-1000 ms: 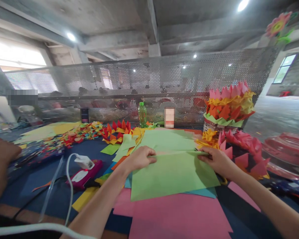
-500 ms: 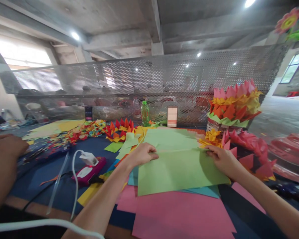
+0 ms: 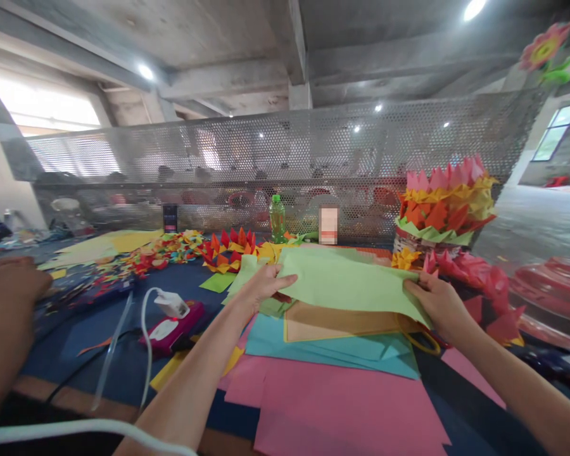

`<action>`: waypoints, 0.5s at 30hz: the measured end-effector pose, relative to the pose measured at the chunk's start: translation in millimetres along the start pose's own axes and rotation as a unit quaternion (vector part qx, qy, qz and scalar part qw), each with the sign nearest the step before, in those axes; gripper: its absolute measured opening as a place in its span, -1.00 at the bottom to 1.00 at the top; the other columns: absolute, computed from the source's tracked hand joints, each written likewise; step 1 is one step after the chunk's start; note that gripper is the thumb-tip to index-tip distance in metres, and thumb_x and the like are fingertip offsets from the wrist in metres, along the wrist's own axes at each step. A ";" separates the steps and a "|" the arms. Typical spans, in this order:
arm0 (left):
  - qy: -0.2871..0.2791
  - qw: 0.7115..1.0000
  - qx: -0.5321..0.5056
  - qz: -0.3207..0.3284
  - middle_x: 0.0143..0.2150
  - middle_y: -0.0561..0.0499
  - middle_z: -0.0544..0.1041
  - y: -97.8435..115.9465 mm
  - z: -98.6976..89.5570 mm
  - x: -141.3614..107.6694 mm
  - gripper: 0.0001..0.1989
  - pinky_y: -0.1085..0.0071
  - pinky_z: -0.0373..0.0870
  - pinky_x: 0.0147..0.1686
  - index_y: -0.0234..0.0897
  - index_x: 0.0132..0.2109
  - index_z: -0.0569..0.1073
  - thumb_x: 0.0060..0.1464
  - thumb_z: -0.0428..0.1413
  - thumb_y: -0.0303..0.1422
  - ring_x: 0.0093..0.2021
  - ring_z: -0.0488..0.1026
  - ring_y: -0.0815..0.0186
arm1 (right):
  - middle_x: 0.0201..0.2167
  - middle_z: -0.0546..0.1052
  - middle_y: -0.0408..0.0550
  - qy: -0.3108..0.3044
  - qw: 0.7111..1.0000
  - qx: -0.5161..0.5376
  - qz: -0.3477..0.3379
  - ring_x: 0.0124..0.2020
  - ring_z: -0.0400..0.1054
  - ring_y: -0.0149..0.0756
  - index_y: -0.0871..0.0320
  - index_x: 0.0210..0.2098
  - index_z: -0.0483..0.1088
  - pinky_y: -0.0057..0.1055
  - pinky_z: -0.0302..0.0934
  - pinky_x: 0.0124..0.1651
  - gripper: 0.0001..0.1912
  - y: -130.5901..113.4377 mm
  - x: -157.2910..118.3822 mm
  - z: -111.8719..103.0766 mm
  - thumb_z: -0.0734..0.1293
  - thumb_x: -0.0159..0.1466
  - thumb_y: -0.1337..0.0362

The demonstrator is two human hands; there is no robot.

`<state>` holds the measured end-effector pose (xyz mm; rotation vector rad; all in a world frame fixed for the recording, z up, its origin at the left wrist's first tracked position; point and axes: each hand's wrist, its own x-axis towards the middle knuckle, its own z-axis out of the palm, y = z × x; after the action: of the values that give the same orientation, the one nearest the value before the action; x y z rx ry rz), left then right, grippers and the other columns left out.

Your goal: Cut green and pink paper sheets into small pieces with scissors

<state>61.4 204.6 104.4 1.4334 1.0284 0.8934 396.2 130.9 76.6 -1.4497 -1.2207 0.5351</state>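
Observation:
A light green sheet of paper (image 3: 351,285) is stretched between my two hands, its lower edge lifted and curling. My left hand (image 3: 270,284) pinches its left side, thumb on top. At the right edge, my right hand (image 3: 430,294) grips the sheet between thumb and fingers. Under it show a tan sheet (image 3: 332,322), a blue sheet stack (image 3: 323,354) and pink sheets (image 3: 342,405) nearest me. A yellow loop (image 3: 427,345), perhaps a roll of tape, lies just below my right hand.
A purple power strip (image 3: 180,326) with a white charger and cable sits left. Behind stand a green bottle (image 3: 277,218) and folded red paper pieces (image 3: 230,247). A layered paper flower basket (image 3: 444,202) rises at right. Another person's hand (image 3: 16,278) is at far left.
The green sheet's near edge has lifted and moved away from me, uncovering the tan and blue paper. My left hand has shifted slightly left, my right hand slightly right.

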 end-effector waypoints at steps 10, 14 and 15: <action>0.125 0.991 -0.012 0.037 -0.31 -0.09 0.56 -7.9 3.0 10.5 -0.55 0.41 0.47 -0.45 -0.33 -0.18 0.47 -0.09 0.19 -0.04 -0.37 0.50 0.28 | -0.70 0.38 -0.23 -0.131 0.954 0.211 0.169 -0.73 0.20 -0.53 0.16 -0.56 0.34 -0.64 0.07 -0.73 -0.70 -5.1 -15.1 15.7 0.44 0.11 0.12; 0.156 0.973 0.146 0.084 -0.24 -0.13 0.55 -14.1 2.1 14.8 -0.44 0.29 0.46 -0.26 -0.34 0.01 0.37 0.07 -0.01 0.04 -0.24 0.52 0.20 | -0.74 0.26 -0.27 -0.110 0.940 0.272 0.172 -0.75 0.10 -0.56 0.16 -0.68 0.24 -0.64 0.03 -0.75 -0.60 -8.6 -14.7 13.6 0.43 0.12 0.14; 0.164 0.964 0.185 0.093 -0.18 -0.17 0.54 -17.0 2.1 15.4 -0.42 0.26 0.43 -0.18 -0.36 0.05 0.34 0.06 0.02 0.01 -0.16 0.50 0.16 | -0.72 0.28 -0.26 -0.096 0.935 0.290 0.178 -0.73 0.12 -0.56 0.17 -0.66 0.26 -0.64 0.05 -0.74 -0.64 -10.1 -13.0 12.8 0.43 0.12 0.19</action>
<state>66.7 218.7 87.0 1.7538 1.3793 1.1460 376.8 123.7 78.3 -1.1172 -0.8360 1.1995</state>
